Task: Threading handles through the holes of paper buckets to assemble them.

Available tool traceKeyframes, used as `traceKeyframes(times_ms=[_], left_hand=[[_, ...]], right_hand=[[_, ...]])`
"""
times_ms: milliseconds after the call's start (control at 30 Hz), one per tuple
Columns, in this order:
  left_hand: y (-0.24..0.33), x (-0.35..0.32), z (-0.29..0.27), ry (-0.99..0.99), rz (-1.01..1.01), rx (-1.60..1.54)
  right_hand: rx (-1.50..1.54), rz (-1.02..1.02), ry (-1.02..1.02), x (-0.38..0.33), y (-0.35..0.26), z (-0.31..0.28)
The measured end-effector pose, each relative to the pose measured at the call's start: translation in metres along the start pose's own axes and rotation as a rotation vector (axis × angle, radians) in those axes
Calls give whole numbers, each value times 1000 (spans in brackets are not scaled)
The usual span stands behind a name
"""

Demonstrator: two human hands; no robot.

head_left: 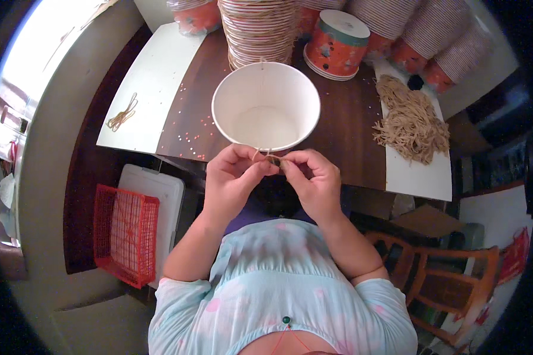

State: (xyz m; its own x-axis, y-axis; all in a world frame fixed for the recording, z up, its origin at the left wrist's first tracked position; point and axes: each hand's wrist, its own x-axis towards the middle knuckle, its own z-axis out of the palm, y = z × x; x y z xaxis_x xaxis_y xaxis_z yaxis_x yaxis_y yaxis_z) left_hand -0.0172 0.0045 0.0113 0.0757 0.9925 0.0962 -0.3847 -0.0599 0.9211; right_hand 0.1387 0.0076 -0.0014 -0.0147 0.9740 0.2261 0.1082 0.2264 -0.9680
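Observation:
A white round paper bucket (pixel 234 100) stands on the table with its mouth up, in front of me. At its near rim, my left hand (pixel 234 177) pinches a thin tan cord (pixel 272 157) between thumb and fingers. Just beside it, my right hand (pixel 315 180) pinches the same cord, the fingertips of both hands almost meeting. The cord passes at the bucket's near edge; the exact shape of the loop or knot is too small to make out. Another bit of cord shows at the far rim, with a thin strand hanging inside.
Behind the bucket rises a tall stack of nested buckets (pixel 257 32), beside an upturned orange bucket (pixel 336 50). A heap of tan cords (pixel 411 121) lies right, a small cord bundle (pixel 122 113) left. Small paper dots (pixel 189 137) dot the table. Below stand a red basket (pixel 126 234) and wooden chair (pixel 450 278).

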Motion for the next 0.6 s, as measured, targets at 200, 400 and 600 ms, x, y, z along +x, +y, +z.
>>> traceKeyframes(times_ms=[200,400,600], left_hand=[[-10,12,7,-119,-124,-158],[-18,0,8,30,-159,-188],[-16,-4,12,223,39,91]], right_hand=[[-151,-170,130,3,-1,-6],[-118,-140,99,2,5,-6],[-6,37,57,3,6,-4]])
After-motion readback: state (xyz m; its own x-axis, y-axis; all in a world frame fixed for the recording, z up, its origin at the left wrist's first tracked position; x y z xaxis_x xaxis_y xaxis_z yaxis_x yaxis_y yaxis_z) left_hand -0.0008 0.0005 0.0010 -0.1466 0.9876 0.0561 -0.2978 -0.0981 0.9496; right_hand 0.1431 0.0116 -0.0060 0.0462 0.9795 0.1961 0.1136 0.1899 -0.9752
